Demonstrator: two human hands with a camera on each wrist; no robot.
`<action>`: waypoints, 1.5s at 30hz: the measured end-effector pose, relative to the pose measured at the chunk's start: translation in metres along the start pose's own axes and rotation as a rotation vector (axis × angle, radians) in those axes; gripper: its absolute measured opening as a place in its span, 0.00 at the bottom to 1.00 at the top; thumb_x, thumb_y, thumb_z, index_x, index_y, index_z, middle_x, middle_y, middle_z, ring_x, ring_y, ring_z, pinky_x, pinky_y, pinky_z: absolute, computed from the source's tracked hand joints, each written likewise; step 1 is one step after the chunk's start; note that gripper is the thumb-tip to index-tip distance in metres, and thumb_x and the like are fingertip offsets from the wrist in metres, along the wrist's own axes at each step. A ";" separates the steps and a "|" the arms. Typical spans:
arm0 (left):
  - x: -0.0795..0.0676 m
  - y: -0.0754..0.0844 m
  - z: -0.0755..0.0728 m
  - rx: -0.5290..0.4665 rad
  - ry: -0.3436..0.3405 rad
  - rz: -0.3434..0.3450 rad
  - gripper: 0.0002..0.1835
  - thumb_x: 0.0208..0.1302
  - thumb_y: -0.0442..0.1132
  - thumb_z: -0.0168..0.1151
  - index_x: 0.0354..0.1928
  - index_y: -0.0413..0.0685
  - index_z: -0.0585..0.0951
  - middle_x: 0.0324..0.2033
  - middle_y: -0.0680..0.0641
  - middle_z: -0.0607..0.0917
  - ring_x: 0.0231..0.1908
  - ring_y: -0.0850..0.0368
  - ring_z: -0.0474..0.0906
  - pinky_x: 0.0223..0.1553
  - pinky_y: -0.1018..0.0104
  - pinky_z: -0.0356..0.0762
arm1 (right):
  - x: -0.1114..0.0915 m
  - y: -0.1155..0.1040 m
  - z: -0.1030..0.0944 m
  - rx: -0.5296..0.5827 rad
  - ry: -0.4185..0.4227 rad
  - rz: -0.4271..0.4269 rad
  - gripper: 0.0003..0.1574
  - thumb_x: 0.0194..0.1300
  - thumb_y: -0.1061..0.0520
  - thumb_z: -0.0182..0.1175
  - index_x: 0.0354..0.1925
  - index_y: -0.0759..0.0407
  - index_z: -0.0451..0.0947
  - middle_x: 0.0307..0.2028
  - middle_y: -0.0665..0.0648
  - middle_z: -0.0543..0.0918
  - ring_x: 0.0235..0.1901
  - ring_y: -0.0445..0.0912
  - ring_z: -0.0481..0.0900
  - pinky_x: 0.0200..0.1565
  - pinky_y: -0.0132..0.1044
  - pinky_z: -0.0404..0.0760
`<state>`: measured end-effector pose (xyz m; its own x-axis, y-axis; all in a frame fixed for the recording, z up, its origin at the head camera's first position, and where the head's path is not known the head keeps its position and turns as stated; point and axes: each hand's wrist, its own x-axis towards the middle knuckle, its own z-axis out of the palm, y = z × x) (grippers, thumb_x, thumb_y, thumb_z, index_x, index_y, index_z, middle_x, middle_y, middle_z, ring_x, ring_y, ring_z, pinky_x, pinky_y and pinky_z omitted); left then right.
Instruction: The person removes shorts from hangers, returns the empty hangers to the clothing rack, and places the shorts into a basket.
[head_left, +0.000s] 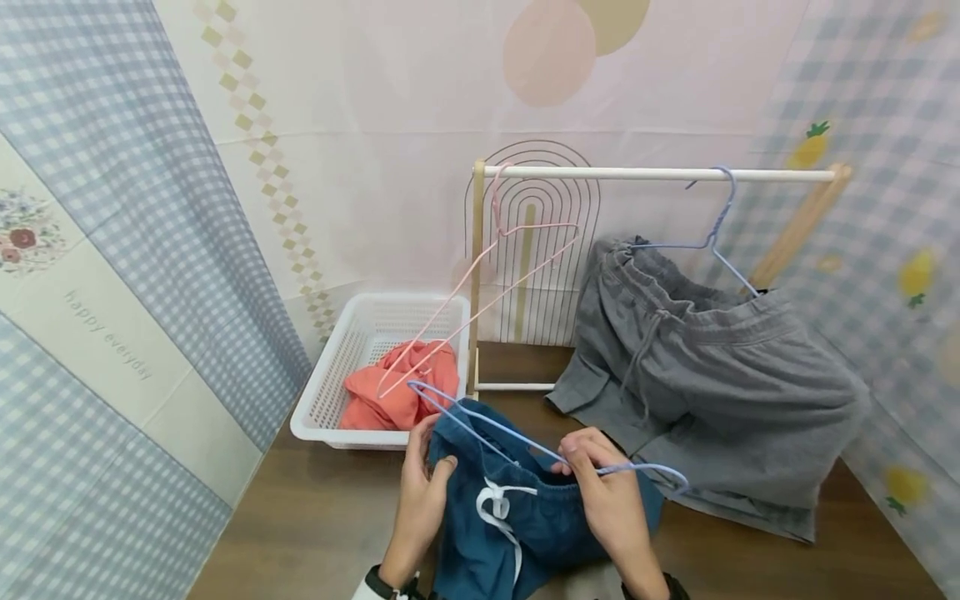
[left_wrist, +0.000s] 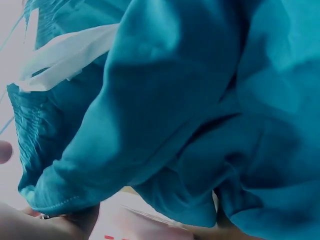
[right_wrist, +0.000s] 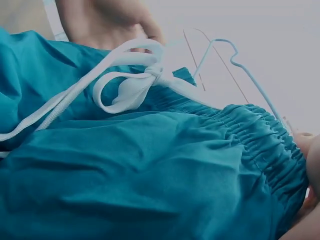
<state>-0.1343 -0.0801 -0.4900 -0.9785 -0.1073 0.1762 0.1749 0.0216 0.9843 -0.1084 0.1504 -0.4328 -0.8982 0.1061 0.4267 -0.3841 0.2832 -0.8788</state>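
Dark blue shorts (head_left: 555, 517) with an elastic waist and a white drawstring (head_left: 495, 504) tied in a bow lie before me. My left hand (head_left: 422, 492) holds the waistband's left side, its thumb on the near side; some of its fingers are hidden. My right hand (head_left: 603, 492) pinches a light blue hanger (head_left: 491, 422) near its neck. The hanger's left end sticks out above the waist opening, and its hook points right. In the right wrist view the gathered waistband (right_wrist: 260, 145) runs up to the right hand's fingers.
Behind stands a rack (head_left: 660, 173) with a pink hanger (head_left: 450, 292) and grey shorts (head_left: 712, 392) on another blue hanger (head_left: 720, 217). A white basket (head_left: 318, 408) at the left holds coral-red cloth (head_left: 390, 392). Everything is on a brown tabletop (head_left: 315, 517).
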 end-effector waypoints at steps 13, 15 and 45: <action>-0.012 0.010 0.013 0.231 0.013 0.031 0.37 0.74 0.51 0.65 0.77 0.40 0.67 0.74 0.36 0.71 0.74 0.36 0.65 0.73 0.28 0.57 | -0.005 0.003 0.003 -0.036 0.017 -0.003 0.23 0.78 0.63 0.59 0.22 0.56 0.77 0.36 0.54 0.82 0.37 0.42 0.82 0.43 0.28 0.80; -0.013 0.014 0.017 0.186 0.017 0.034 0.36 0.74 0.49 0.66 0.76 0.40 0.68 0.73 0.37 0.73 0.73 0.38 0.67 0.73 0.29 0.58 | -0.007 0.004 0.004 -0.038 0.018 0.008 0.23 0.78 0.62 0.60 0.21 0.56 0.77 0.35 0.54 0.82 0.36 0.42 0.82 0.43 0.28 0.80; -0.007 0.053 0.045 -0.468 -0.017 -0.131 0.31 0.64 0.28 0.72 0.63 0.35 0.65 0.45 0.39 0.86 0.41 0.53 0.87 0.48 0.65 0.86 | -0.021 0.027 0.006 -0.156 -0.254 -0.158 0.07 0.75 0.61 0.65 0.38 0.49 0.86 0.35 0.41 0.81 0.32 0.37 0.77 0.34 0.33 0.79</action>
<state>-0.1227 -0.0333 -0.4396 -0.9965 -0.0625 0.0549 0.0769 -0.4410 0.8942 -0.1010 0.1496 -0.4668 -0.8624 -0.1859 0.4708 -0.5028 0.4217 -0.7545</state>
